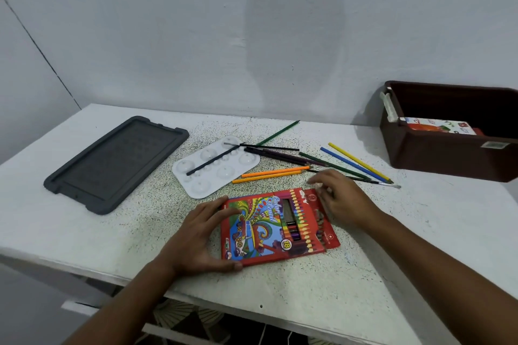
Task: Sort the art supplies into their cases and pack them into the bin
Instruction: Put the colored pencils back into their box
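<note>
Pencil box (276, 225) flat on table (84, 232), near centre. Left hand (196, 235) grips its left edge, thumb & fingers clamped. Right hand (340, 199) at box's far-right flap, fingers curled—grip unclear. Loose pencils (356, 162) beyond; bin (448, 159) far right.

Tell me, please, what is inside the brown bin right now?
The bin holds one printed, mostly white box with orange and green artwork, lying near its front wall. That wall hides the bin floor and anything lower down.
</note>
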